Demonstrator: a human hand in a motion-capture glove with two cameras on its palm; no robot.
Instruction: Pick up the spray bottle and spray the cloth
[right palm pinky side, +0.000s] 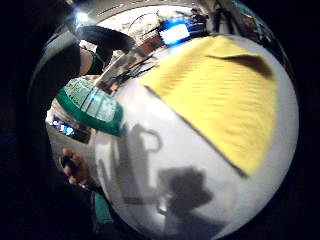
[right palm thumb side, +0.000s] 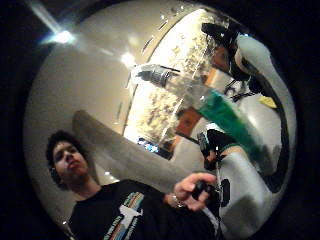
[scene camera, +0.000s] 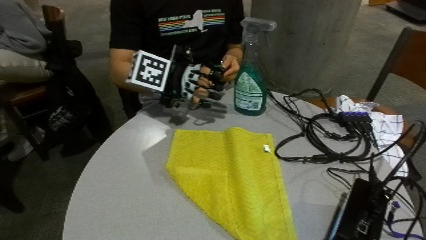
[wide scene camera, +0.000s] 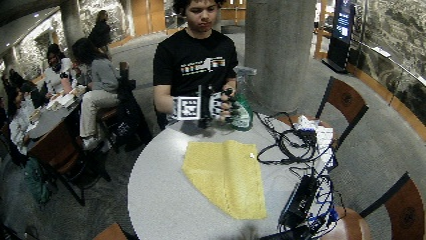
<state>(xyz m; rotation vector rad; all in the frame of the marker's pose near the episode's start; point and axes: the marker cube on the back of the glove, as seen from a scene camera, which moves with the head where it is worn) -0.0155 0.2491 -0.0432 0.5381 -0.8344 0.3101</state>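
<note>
Hovering grip (scene camera: 203, 85) released, fingers relaxed | spray bottle (scene camera: 250, 75) upright just beside it | cloth (scene camera: 229, 177) nearer on table (scene camera: 120, 190)

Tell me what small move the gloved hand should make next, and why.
Probably move the gloved right hand sideways to the spray bottle and close around its neck. The bottle stands upright on the table, ungripped, beside the hand, whose fingers are only loosely curled; the yellow cloth lies flat nearby.
</note>
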